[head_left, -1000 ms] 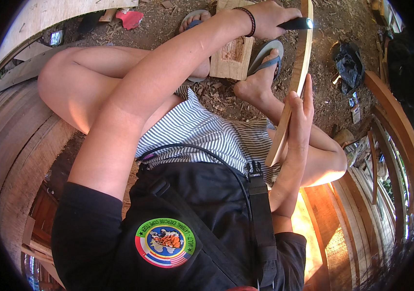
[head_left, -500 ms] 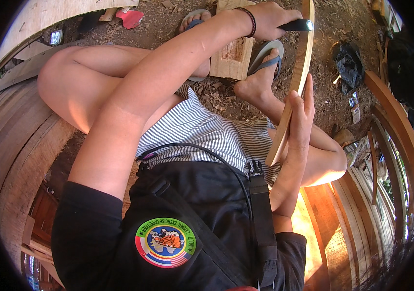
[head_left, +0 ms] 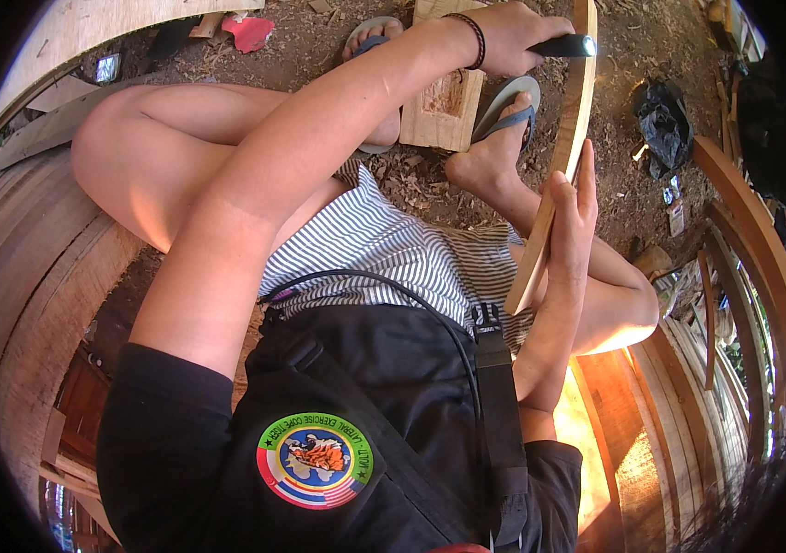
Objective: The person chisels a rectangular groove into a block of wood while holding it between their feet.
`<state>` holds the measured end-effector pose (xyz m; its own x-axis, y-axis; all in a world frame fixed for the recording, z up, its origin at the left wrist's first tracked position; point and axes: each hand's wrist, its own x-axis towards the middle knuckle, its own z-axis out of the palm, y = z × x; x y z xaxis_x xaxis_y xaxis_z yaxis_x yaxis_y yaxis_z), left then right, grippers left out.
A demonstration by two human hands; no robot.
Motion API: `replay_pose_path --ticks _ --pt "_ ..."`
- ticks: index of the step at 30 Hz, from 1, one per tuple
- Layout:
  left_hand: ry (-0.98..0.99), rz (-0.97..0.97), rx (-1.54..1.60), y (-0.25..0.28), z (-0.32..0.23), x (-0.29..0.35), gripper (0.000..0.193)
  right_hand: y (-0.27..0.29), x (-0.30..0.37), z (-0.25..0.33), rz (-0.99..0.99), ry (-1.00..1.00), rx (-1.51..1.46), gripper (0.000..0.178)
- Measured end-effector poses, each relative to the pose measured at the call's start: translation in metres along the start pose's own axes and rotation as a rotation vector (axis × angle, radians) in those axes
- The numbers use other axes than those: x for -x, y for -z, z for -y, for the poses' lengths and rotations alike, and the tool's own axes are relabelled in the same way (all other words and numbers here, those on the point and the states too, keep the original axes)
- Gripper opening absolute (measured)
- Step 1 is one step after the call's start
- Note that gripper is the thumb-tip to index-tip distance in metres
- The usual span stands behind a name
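Observation:
A long, slightly curved strip of pale wood (head_left: 563,166) slants from the top edge down toward my right thigh. My right hand (head_left: 573,217) lies along its lower half, thumb on one side and the fingers stretched out behind it, bracing the strip. Further up, my left hand (head_left: 508,41) is closed around a short black tool (head_left: 563,46) with a shiny end. That end reaches over the strip's upper part; what kind of tool it is cannot be made out. Between my feet lies a wooden block (head_left: 439,134) with a rectangular hollow cut into it.
Wood chips cover the dirt floor around my sandaled feet (head_left: 508,120). On the right lie a crumpled black plastic bag (head_left: 662,124) and curved timbers (head_left: 752,217). Stacked planks (head_left: 43,295) stand at left, with a red scrap (head_left: 247,33) at the upper left.
The shiny end of the black tool has shifted very slightly up and to the right. Both hands and the strip otherwise stay in place.

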<state>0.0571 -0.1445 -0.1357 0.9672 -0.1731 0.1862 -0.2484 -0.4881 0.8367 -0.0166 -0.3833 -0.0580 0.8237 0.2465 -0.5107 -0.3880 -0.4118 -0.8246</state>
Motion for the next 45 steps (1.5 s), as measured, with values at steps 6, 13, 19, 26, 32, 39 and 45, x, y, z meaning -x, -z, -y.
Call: replay_pose_path --ticks 6,13,19,26,32,39,45 --pt "0.048 0.01 0.014 0.002 -0.002 0.0 0.03 0.0 -0.001 -0.002 -0.009 0.01 0.02 0.074" --pt "-0.034 -0.031 0.082 -0.002 0.004 0.001 0.034 0.011 0.022 0.017 -0.148 0.054 0.007 0.077" --pt "0.045 -0.014 0.024 0.004 0.007 0.009 0.041 0.061 0.014 0.037 0.13 0.46 -0.24 0.069" --pt "0.063 -0.015 -0.073 -0.008 0.022 0.013 0.042 0.036 0.011 0.031 -0.013 0.403 0.409 0.089" --pt "0.04 0.057 -0.168 -0.008 0.03 0.01 0.038 0.012 -0.006 0.032 0.037 0.351 0.631 0.093" --pt "0.565 -0.46 0.016 0.011 0.081 0.014 0.03 0.034 0.005 0.025 -0.081 0.077 -0.119 0.075" --pt "1.069 -1.107 0.658 0.042 0.146 0.1 0.023 0.036 0.001 -0.01 -0.067 -0.177 -0.323 0.07"
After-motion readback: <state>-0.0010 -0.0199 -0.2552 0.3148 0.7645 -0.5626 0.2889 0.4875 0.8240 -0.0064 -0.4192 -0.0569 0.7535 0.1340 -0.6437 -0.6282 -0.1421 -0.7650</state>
